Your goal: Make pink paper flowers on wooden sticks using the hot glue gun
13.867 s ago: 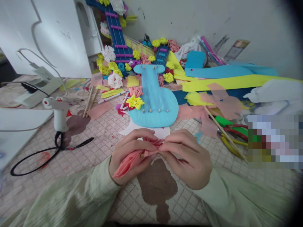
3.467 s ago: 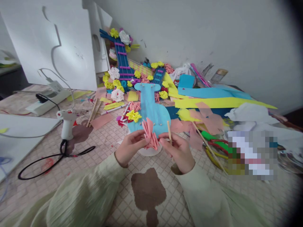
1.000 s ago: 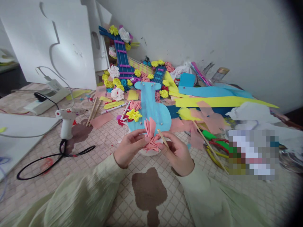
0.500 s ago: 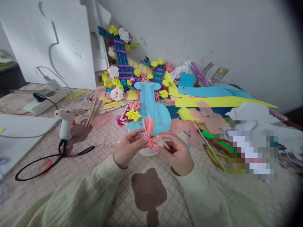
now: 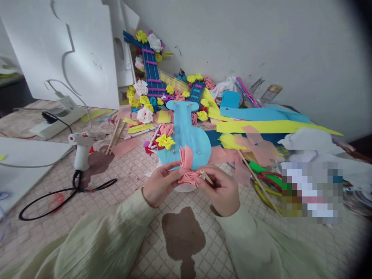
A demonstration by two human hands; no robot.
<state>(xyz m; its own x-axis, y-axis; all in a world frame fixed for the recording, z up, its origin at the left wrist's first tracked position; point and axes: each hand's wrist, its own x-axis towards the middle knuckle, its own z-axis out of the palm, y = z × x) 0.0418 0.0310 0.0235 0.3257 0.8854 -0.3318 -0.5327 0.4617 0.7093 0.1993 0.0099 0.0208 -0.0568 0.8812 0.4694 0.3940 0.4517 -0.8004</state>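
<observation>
My left hand point(image 5: 161, 185) pinches a pleated pink paper flower point(image 5: 186, 164) just above the table. My right hand point(image 5: 221, 189) is closed on a short wooden stick point(image 5: 206, 178), and its fingertips also touch the flower's lower folds. The stick's tip points at the flower's centre. Right behind the flower lies a light blue guitar-shaped cutout point(image 5: 186, 135) with small pegs. A white paper piece point(image 5: 183, 188) shows under my hands.
A white glue gun point(image 5: 80, 149) with a black cord stands at the left. Paper flowers, coloured paper strips and a dark blue guitar neck point(image 5: 151, 66) crowd the back. Green-handled pliers point(image 5: 263, 170) and long sticks lie at the right. A white board leans at the back left.
The stick has tilted down toward the flower's centre and my right hand has closed in on the flower. Much earlier both hands were folding the pink paper.
</observation>
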